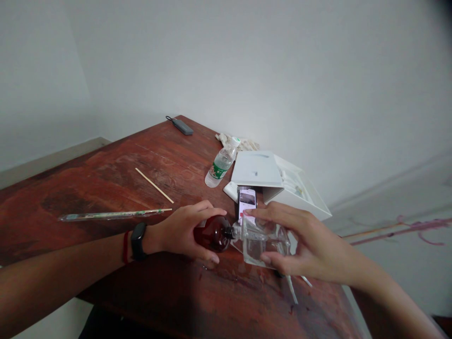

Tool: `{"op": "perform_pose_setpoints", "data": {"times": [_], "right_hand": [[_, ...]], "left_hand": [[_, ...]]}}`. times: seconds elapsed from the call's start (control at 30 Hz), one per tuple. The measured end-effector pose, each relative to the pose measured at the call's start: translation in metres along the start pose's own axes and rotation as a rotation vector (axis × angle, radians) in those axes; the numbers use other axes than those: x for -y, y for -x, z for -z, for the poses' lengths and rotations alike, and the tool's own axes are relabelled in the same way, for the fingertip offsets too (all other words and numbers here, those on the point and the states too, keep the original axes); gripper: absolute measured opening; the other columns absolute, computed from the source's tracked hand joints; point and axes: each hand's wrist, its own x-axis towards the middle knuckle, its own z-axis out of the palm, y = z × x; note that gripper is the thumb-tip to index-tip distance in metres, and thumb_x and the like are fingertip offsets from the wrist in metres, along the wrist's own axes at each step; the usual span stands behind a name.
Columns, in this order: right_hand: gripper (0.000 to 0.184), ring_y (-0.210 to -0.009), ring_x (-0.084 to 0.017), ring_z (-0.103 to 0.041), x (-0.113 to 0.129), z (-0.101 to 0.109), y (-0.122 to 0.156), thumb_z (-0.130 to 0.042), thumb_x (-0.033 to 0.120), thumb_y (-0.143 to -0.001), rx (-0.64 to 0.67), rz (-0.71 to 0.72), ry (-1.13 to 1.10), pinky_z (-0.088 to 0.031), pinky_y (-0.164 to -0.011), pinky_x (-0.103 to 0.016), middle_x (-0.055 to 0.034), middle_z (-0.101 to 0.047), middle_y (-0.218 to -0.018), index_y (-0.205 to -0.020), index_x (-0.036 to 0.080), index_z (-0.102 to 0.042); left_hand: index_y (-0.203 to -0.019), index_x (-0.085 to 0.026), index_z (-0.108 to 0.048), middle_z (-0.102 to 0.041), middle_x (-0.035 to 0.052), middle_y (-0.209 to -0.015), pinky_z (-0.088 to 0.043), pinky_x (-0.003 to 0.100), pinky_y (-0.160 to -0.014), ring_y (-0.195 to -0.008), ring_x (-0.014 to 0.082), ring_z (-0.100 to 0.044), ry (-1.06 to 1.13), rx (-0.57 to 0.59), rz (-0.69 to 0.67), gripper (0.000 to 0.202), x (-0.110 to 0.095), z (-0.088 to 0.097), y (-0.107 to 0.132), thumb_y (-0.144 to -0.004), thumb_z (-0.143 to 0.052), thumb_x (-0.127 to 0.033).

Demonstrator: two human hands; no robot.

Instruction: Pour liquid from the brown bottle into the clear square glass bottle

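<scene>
My left hand (190, 228) is wrapped round a dark red-brown bottle (213, 234), its narrow threaded neck pointing right. In my right hand (293, 235) is a clear square glass bottle (259, 242), gripped between thumb and fingers and tipped on its side. Its mouth points left and meets, or nearly meets, the neck of the brown bottle; I cannot tell whether they touch. Both bottles are over the near part of the table. Any liquid passing between them is too small to make out.
On the wooden table (116, 160) lie a thin stick (154, 185) and wrapped chopsticks (113, 215) at left. Beyond my hands are a water bottle (221, 165), a lit phone (246, 203) and white boxes (256, 168). A grey device (181, 125) lies at the far corner.
</scene>
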Motion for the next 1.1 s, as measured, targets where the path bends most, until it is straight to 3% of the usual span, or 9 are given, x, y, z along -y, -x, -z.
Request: {"op": "perform_pose_setpoints", "data": {"times": [1.1], "right_hand": [[0.059,-0.104,-0.029,-0.077,-0.0048,-0.001,-0.0001,-0.082,0.043,-0.091,-0.018,0.045,0.036,-0.061,-0.091,-0.044,-0.0089,-0.076,-0.125,-0.147,0.033,-0.067]], "left_hand": [[-0.147,-0.026,-0.061,-0.07,0.0098,-0.126,-0.061,0.043,-0.092,-0.108,0.032,-0.073,-0.013,0.016,0.029,0.096,-0.0048,0.0036,-0.0018,-0.068,-0.099,-0.064]]}}
